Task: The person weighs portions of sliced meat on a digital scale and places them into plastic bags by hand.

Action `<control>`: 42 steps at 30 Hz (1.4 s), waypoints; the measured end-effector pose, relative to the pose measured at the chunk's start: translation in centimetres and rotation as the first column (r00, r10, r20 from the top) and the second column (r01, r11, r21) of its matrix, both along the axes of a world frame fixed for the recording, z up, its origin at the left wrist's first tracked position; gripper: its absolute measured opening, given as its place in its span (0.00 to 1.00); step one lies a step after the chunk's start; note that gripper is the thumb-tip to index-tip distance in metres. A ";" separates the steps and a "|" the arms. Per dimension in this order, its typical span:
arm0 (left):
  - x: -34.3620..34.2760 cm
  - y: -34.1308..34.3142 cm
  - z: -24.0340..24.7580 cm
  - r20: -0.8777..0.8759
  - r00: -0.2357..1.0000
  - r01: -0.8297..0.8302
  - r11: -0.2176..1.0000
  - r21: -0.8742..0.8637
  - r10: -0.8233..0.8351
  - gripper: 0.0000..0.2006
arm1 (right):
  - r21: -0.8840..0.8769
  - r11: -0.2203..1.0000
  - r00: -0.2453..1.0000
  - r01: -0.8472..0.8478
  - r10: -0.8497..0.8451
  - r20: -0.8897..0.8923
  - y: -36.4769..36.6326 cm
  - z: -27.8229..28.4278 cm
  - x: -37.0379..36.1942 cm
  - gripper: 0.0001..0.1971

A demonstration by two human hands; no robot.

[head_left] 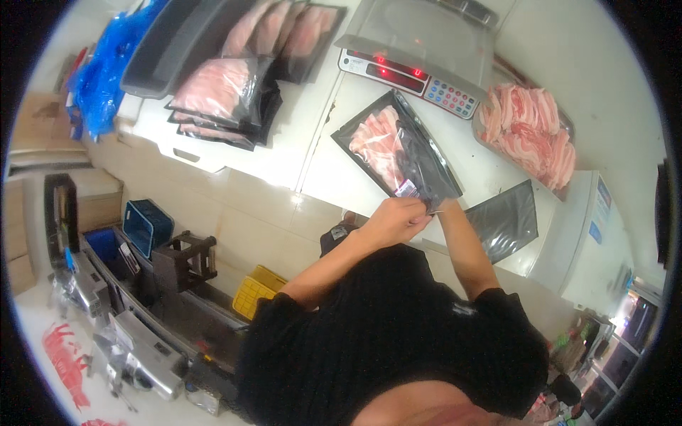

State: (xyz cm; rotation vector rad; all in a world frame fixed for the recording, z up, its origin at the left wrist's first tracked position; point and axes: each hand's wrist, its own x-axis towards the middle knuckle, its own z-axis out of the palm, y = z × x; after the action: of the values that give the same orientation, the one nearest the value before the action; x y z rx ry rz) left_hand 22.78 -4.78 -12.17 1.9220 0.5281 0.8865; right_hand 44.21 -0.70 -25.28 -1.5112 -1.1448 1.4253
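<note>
A black-backed clear plastic bag (437, 153) lies slantwise on the white worktop, its near end toward me. Inside it is a fan of sliced pink meat (379, 145), with a small printed label (407, 189) close to the near end. My left hand (396, 220) is closed, pinching the bag's near edge. At the same end, my right hand (447, 206) is mostly hidden by the bag's film; whether it is inside or beneath, I cannot tell. Near my right forearm lies another black plastic bag (503, 220), flat, with no meat showing.
Beyond the bag stands a digital scale (412, 74) with lit red digits. A tray of sliced fatty meat (526, 131) is at the right. Filled meat bags (213, 96) are stacked at the left beside dark trays (163, 53). A white box (586, 234) stands at the right edge.
</note>
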 end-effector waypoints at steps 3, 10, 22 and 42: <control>-1.9 0.9 -1.0 -0.011 1.000 -0.006 0.998 -0.055 0.005 0.16 | 0.001 1.000 0.999 0.022 -0.022 0.040 0.5 -0.3 0.3 0.17; -5.6 5.6 -2.0 -0.107 0.994 0.010 0.997 -0.078 -0.018 0.13 | 0.055 0.995 0.993 0.089 -0.093 0.073 -0.8 -0.3 -0.5 0.14; -10.7 9.5 -2.4 -0.138 0.959 -0.259 0.963 -0.080 0.246 0.16 | 0.851 0.504 0.363 0.146 -0.828 0.428 -8.5 6.4 9.9 0.12; -5.2 1.6 -1.5 -0.205 0.949 -0.273 0.948 -0.161 0.239 0.14 | 0.179 0.983 0.093 -0.040 -0.175 0.980 10.5 2.8 27.7 0.25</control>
State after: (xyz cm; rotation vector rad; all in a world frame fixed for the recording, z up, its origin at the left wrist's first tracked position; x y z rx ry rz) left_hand 17.61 -3.21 -13.64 1.7956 0.9575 0.7933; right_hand 71.88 9.79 -22.47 -2.4355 -1.8244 -0.1232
